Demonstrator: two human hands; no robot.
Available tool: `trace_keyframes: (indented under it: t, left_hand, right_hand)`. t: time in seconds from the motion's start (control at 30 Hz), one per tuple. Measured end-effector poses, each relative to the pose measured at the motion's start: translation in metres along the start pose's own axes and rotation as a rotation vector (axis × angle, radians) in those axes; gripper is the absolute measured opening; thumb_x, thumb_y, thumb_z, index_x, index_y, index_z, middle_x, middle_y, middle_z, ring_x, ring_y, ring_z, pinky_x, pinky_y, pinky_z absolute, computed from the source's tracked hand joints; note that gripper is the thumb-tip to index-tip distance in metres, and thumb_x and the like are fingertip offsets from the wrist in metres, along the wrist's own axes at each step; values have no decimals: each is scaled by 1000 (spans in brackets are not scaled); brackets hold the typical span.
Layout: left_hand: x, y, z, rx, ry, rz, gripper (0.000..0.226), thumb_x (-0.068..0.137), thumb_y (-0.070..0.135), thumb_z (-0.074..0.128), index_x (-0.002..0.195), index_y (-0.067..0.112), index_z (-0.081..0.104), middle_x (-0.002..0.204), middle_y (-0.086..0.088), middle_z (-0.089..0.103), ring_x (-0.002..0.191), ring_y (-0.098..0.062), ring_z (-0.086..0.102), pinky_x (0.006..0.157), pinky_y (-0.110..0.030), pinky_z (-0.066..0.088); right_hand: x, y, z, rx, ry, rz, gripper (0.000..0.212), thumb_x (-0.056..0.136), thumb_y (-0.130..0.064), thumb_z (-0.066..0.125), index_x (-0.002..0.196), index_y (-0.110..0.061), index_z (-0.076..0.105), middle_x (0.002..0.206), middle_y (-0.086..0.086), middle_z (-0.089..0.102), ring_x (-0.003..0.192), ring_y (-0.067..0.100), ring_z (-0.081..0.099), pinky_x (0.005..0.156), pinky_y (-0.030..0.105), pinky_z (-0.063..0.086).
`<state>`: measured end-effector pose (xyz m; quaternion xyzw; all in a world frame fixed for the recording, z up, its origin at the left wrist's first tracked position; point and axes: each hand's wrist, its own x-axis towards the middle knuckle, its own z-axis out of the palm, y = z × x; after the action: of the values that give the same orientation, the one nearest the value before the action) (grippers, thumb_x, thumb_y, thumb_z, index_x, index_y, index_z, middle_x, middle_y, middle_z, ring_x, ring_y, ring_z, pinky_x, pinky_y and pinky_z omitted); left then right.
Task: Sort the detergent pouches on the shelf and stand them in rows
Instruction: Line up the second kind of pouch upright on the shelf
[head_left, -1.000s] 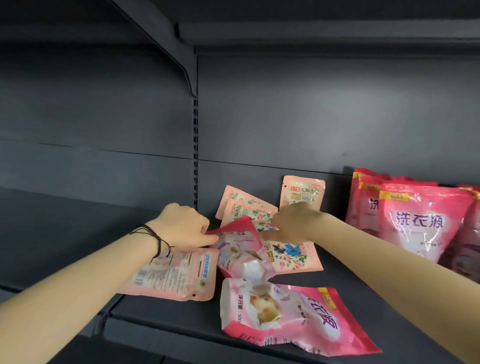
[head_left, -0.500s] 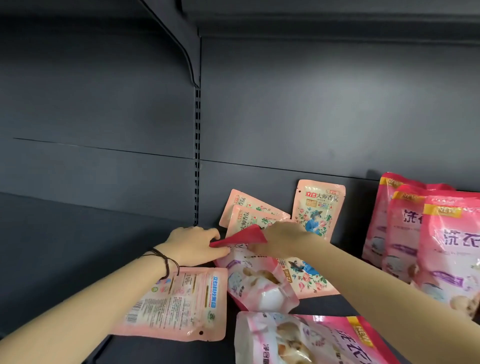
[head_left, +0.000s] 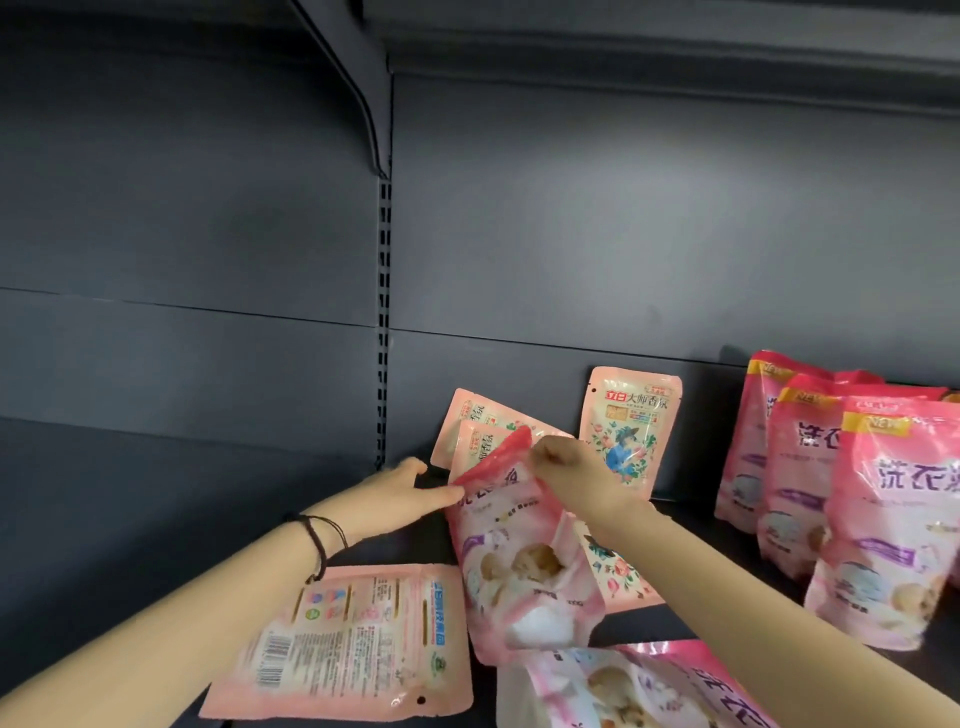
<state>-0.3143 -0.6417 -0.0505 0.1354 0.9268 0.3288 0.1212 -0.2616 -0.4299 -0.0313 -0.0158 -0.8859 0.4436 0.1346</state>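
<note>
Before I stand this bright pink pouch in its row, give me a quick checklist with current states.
1. Right hand pinching the bright pink detergent pouch by its top edge: ok.
2. Left hand gripping the pouch's corner: cannot tell; its fingertips touch it.
3. Held pouch's bottom clear of the lying bright pink pouch at the front: cannot tell; they overlap.
4. Matching row of upright bright pink pouches at right: ok.
5. Pale pink floral pouches sorted: not ok; one stands, two lean, and the barcode-up pale pouch lies flat.
</note>
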Motion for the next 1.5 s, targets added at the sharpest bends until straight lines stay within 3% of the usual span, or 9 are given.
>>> trace_keyframes:
  t: [0.13,0.27,0.47,0.57,0.8,0.97,1.17,1.37,1.5]
  left_hand:
    - [-19,10,3,-322,-12,-10,81,83,63,56,148,23,28,139,1,49,119,-15,50,86,-28,43]
    - [-32,23,11,-567,-52,63,40,89,48,58,122,25,57,115,3,65,105,-14,60,96,-36,47]
    - [-40,42,24,-837,-100,203,22,94,13,57,114,22,57,111,-1,68,99,-16,67,80,-31,55]
    - [-41,43,31,-816,-41,279,27,93,11,59,116,25,54,114,-3,67,102,-16,67,84,-33,56]
    - [-58,80,39,-752,121,438,34,87,9,67,113,25,52,109,-1,68,99,-13,66,78,-27,57]
    - [-79,138,54,-744,271,573,44,75,11,78,108,31,56,97,12,71,88,3,66,63,-12,53]
    - [-109,216,101,-815,318,657,42,71,18,78,106,27,58,97,14,73,87,-3,70,63,-16,55]
    - [-118,265,172,-849,333,661,37,77,12,75,106,25,58,98,13,73,90,-5,69,69,-20,57]
    - [-112,283,214,-826,337,636,33,80,10,74,103,26,57,98,11,73,91,-6,70,69,-22,57]
  right_hand:
    - [-13,-15,-9,388,56,-3,30,100,-19,48,72,-12,52,67,4,54,64,17,51,64,24,45]
    - [-22,-21,-17,459,159,-121,28,100,-24,48,77,-9,53,77,11,50,72,23,44,64,33,38]
    - [-48,-20,-26,542,136,-169,32,99,-29,49,70,-23,59,74,4,55,69,17,48,67,34,42]
    - [-62,-14,-35,443,96,-126,35,97,-35,50,93,-3,63,85,20,61,75,21,56,76,43,53]
    - [-77,0,-67,428,219,-173,42,100,-20,47,90,20,52,77,23,52,76,24,46,72,42,40]
    - [-91,6,-110,548,356,-275,33,101,-20,46,86,7,60,76,8,55,71,17,49,68,33,43]
    - [-123,39,-183,700,403,-293,34,101,-23,46,69,-15,56,59,-10,48,55,4,42,52,18,38]
    - [-153,91,-241,699,383,-259,34,100,-30,48,81,-3,56,82,8,48,76,22,41,69,37,36]
    - [-167,128,-254,684,396,-238,32,100,-33,46,75,-16,54,72,2,48,67,14,44,63,26,41]
